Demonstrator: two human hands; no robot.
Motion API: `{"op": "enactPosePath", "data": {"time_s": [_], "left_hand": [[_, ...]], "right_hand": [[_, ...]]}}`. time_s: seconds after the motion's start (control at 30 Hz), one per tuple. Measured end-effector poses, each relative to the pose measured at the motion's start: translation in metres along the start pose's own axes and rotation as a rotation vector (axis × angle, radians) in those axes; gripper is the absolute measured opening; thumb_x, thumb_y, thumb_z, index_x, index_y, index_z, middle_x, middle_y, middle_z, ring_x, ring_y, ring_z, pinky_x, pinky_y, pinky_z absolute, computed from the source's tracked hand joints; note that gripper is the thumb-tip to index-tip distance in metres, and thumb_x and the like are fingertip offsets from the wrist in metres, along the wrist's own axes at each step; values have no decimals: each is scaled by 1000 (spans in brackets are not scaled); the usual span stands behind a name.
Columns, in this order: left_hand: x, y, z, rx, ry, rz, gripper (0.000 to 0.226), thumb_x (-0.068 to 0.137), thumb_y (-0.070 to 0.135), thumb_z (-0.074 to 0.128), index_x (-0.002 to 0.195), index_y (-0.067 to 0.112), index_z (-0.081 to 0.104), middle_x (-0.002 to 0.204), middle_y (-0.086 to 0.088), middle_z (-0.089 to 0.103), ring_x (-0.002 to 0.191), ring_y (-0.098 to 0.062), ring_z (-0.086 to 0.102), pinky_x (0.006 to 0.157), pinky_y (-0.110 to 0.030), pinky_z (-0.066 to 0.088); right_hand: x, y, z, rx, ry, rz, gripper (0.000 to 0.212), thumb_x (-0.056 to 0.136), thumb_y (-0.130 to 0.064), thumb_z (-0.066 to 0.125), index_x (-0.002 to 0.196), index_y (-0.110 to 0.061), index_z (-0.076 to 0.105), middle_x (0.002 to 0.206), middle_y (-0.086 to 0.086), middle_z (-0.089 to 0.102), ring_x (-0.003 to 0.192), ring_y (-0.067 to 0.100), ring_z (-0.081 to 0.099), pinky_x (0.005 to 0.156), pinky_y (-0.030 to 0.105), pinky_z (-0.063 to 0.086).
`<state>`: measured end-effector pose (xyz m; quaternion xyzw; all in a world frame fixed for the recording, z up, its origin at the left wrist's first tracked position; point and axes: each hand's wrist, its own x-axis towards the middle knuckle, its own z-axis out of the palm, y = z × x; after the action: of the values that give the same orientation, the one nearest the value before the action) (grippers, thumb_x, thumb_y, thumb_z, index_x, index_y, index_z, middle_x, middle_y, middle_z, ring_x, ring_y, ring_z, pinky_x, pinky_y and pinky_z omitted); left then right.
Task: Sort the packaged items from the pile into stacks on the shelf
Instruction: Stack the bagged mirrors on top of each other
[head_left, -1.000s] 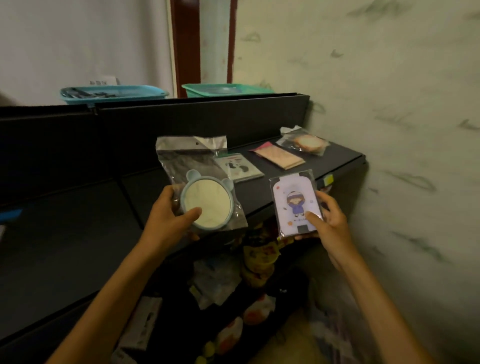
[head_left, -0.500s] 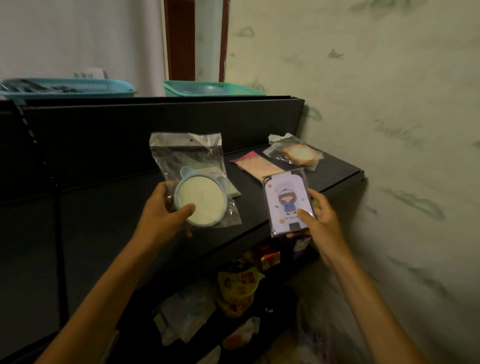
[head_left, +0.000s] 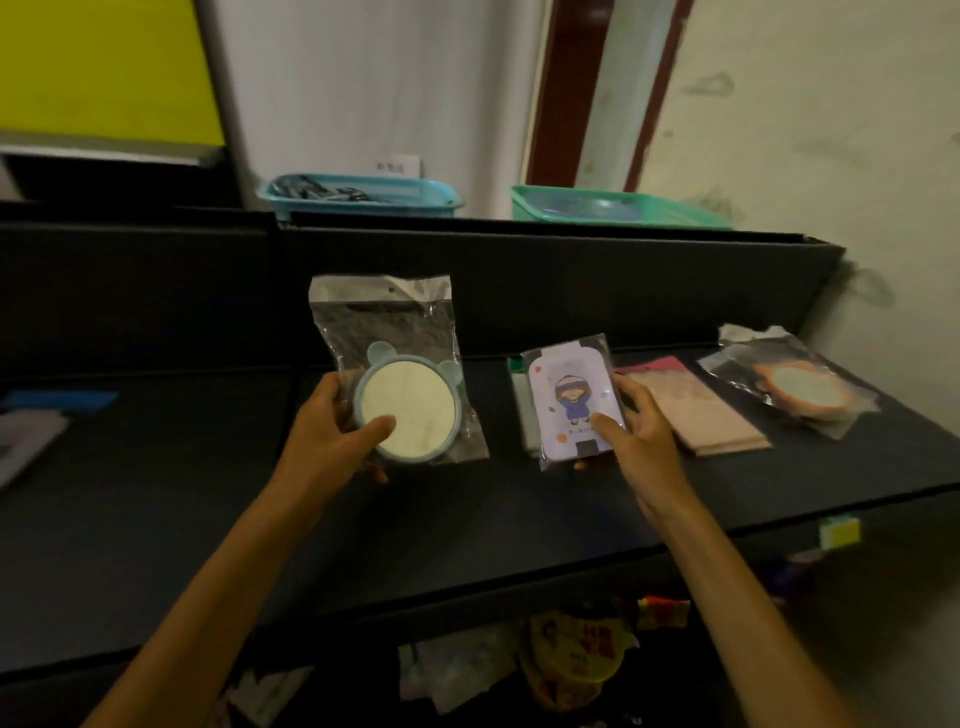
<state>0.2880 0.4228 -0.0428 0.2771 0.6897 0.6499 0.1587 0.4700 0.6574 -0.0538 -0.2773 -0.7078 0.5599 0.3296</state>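
Note:
My left hand (head_left: 332, 436) grips a clear bag holding a round blue-rimmed mirror (head_left: 405, 410), upright above the black shelf (head_left: 467, 525). My right hand (head_left: 639, 431) holds a bagged rectangular card with a cartoon girl (head_left: 569, 400), low over a flat packet (head_left: 522, 410) that lies on the shelf and is mostly hidden behind it. Further right on the shelf lie a pink and beige packet (head_left: 701, 410) and a bagged orange-rimmed round mirror (head_left: 800, 397).
A blue basket (head_left: 358, 195) and a green basket (head_left: 618, 208) stand on top of the shelf's back wall. Below the shelf's front edge lies a pile of packaged items (head_left: 571, 665). A wall closes off the right side. A pale item (head_left: 26, 441) lies at the far left.
Both hands have moved forward over the shelf. The cartoon card has come down over the packet that lay left of the pink one. The camera view has turned left and up.

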Motion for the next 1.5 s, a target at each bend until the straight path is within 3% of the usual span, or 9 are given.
{"op": "enactPosePath", "data": {"time_s": [0.13,0.23,0.43,0.73,0.87,1.1,1.33,1.37,1.5], "left_hand": [[-10,-1,-25,-8,97,-48,45,83,5,64,118,25,44,103,14,53,93,-16,61,47,-20,54],[-16,-1,-39,-19,129,-75,46,83,4,63,120,23,44,105,10,55,96,-18,61,49,-21,55],[-15,-3,-50,-36,166,-75,45,84,4,62,120,25,44,106,8,56,91,-21,63,47,-20,54],[5,-10,-40,8,141,-19,47,83,7,64,120,27,44,107,8,55,93,-18,62,49,-20,54],[15,-13,-25,21,111,-16,48,83,9,64,123,27,43,113,3,53,95,-19,62,49,-20,54],[34,-7,30,19,53,-6,44,84,9,65,117,28,44,103,11,54,94,-17,62,49,-22,55],[51,3,115,35,-53,-9,45,83,7,65,121,23,47,123,0,53,114,-21,54,82,-44,55],[52,5,131,55,-61,-6,44,83,7,65,120,24,47,124,-2,53,112,-21,55,81,-43,56],[56,11,203,70,-98,20,43,84,7,65,118,23,45,119,-6,55,96,-21,62,47,-23,55]], "right_hand": [[14,-3,41,33,-147,18,41,93,-8,54,130,-24,42,108,-11,58,77,3,69,53,24,57],[21,-2,66,33,-207,55,37,93,-11,55,125,-27,45,115,-3,60,86,10,68,59,25,57],[29,5,101,-145,-312,53,47,93,-14,55,136,-20,39,130,6,56,104,15,61,70,20,53],[36,-1,91,-626,-278,-130,43,89,-27,62,128,-20,46,121,2,56,98,15,57,79,27,47],[47,-4,64,-787,-244,-224,50,90,-34,60,135,-24,43,138,0,45,121,19,48,101,38,43],[56,8,-15,-996,-245,-249,49,90,-40,56,135,-23,45,138,3,47,125,23,42,106,37,32],[67,24,-102,-1049,-156,-219,50,91,-42,54,137,-25,43,142,-1,44,130,20,38,109,36,27],[69,27,-117,-1050,-144,-220,50,91,-40,54,137,-25,43,142,-1,44,130,20,39,109,35,26],[82,39,-186,-1047,-121,-222,48,89,-38,57,133,-22,47,137,2,49,128,22,42,108,38,30]]}}
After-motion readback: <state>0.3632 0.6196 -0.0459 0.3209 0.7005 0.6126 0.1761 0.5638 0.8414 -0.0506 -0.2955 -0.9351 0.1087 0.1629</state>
